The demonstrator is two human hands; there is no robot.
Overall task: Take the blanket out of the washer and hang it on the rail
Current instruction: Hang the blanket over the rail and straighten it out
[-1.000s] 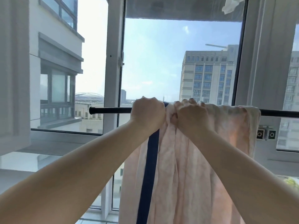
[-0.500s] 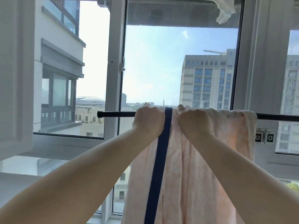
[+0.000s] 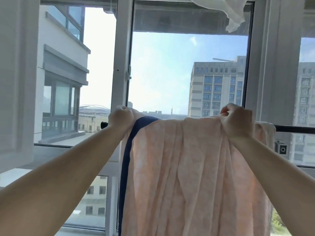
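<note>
Head view: a pink blanket (image 3: 187,167) with a dark blue edge strip (image 3: 126,150) hangs over the black rail (image 3: 294,129) across the window (image 3: 170,74). Left hand (image 3: 120,117) grips its top edge with curled fingers; right hand (image 3: 237,120) bunches the cloth likewise, well apart. A white curtain (image 3: 230,12) hangs above; tall buildings (image 3: 216,87) stand outside.

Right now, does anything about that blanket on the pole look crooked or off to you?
A little. The pink blanket hangs over the black rail in bunched vertical folds, not yet flat, and its dark blue border runs slanted near the top. The left hand and right hand both grip its top edge. Nothing looks torn.
</note>
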